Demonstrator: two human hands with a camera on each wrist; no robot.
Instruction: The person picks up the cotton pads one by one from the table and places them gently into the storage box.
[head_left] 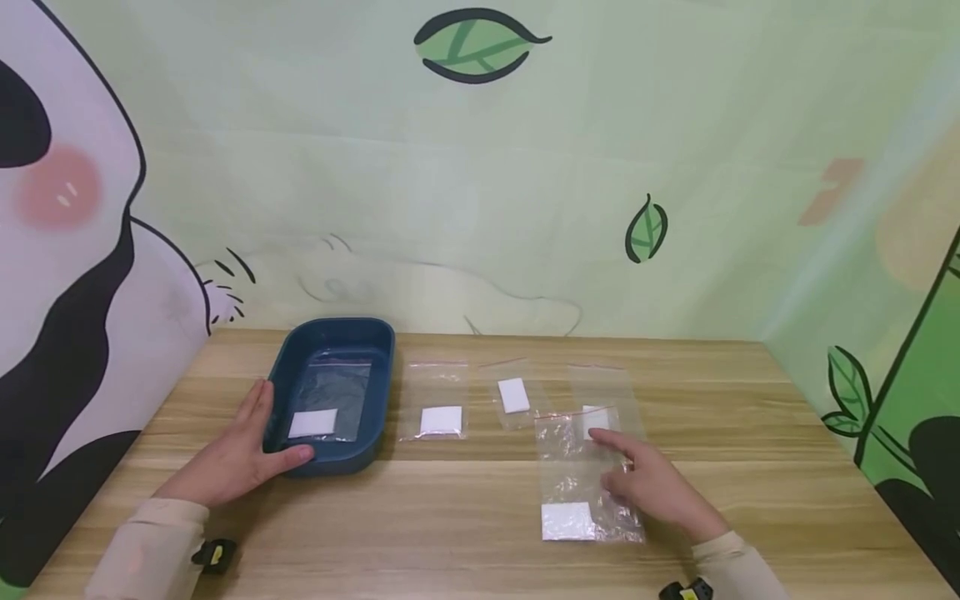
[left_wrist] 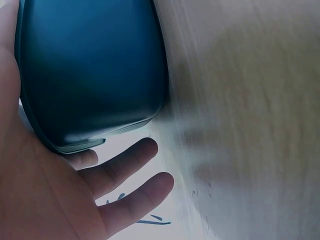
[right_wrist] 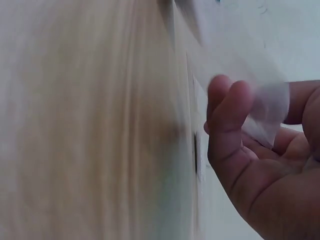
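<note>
In the head view, the right hand [head_left: 648,487] is pinching the right side of a clear bag [head_left: 566,462] at the near right of the tabletop [head_left: 450,542]; it is overlapping a second bag [head_left: 602,383] behind, and I can't tell whether it is touching the wood. A white card [head_left: 566,522] is sitting in its lower left corner. The left hand [head_left: 232,457] is bracing a blue tray [head_left: 386,367], its fingers [head_left: 255,407] lying along the outside and its thumb resting at the near left corner, while a third bag [head_left: 352,404] is lying inside. To me the pinched bag is looking light, limp and slippery, hardly fragile; the card is probably stiffening its bottom, so that end would be the surer hold.

In the left wrist view, the fingers are spreading loosely past the tray, not wrapping it.

In the right wrist view, the curled fingers and thumb are gripping soft, creasing plastic, and blur is hiding its edges
</note>
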